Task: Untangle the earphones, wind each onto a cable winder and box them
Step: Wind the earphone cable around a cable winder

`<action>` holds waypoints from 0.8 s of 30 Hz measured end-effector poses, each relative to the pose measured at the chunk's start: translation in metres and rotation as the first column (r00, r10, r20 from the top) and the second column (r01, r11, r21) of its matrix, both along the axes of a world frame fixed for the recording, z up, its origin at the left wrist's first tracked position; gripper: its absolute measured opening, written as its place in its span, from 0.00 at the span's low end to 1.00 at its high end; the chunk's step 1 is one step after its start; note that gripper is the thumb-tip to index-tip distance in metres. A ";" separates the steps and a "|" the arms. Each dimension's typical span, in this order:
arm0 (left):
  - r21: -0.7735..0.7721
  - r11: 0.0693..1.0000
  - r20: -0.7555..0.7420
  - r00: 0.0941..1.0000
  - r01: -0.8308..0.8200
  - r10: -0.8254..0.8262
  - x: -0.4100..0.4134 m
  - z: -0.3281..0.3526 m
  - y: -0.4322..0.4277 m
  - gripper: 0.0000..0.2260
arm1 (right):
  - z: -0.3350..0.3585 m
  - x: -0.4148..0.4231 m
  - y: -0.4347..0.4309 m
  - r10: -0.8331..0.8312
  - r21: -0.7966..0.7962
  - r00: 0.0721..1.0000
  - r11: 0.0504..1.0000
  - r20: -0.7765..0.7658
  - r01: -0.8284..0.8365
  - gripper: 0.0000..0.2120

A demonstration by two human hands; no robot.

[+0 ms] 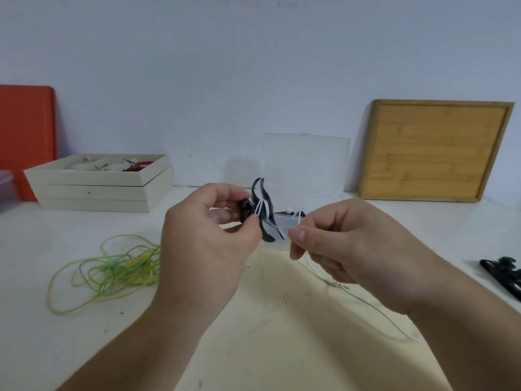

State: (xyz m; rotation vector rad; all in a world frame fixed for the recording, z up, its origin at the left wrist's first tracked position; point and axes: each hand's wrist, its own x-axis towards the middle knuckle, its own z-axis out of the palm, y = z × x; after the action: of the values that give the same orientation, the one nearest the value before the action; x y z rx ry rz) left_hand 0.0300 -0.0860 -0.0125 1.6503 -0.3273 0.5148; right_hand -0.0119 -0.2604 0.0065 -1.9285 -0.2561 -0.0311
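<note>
Two hands hold a winder and cable over the table (56, 348).
We see a wooden board (434, 150) leaning at the table's back right and a clear box (304, 165) open at back middle. Green earphones (107, 272) lie tangled near the left edge. In front of the box, the left hand (203, 244) grips the black winder (265, 204). The right hand (352, 244) pinches the white cable (318, 196) wrapped round it.

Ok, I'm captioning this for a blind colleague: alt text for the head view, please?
A left hand holds a black cable winder while the right hand pinches the white earphone cable wound around it. A tangled green earphone cable lies on the table to the left, and an open clear box sits behind the hands.
</note>
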 end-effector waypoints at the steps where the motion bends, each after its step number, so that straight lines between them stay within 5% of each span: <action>1: 0.025 1.000 0.005 1.000 0.005 -0.005 -0.001 -0.001 0.000 0.13 | 0.001 0.000 -0.001 -0.015 0.024 1.000 1.000 0.015 0.015 0.13; 6: 0.254 0.967 0.092 0.994 0.035 -0.060 -0.006 -0.005 -0.004 0.13 | 0.001 0.000 0.000 -0.105 0.046 0.987 0.994 0.123 0.100 0.11; 9: 0.327 0.940 0.111 0.984 0.094 -0.137 -0.008 -0.006 -0.005 0.15 | 0.003 -0.001 0.000 -0.228 -0.083 0.944 0.964 0.239 0.254 0.11; 15: 0.266 0.934 -0.031 0.970 0.239 -0.240 -0.010 -0.004 -0.004 0.15 | 0.005 0.003 -0.005 -0.352 -0.104 0.870 0.907 0.347 0.408 0.08; 24: 0.289 0.927 -0.044 0.970 0.241 -0.238 -0.011 -0.003 -0.004 0.13 | 0.002 0.005 -0.001 -0.338 -0.084 0.857 0.913 0.388 0.398 0.07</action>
State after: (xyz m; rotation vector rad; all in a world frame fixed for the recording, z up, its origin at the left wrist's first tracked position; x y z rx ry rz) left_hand 0.0193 -0.0898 -0.0151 1.8652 -0.6150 0.2830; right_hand -0.0069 -0.2618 0.0083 -2.1015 -0.1315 -0.6529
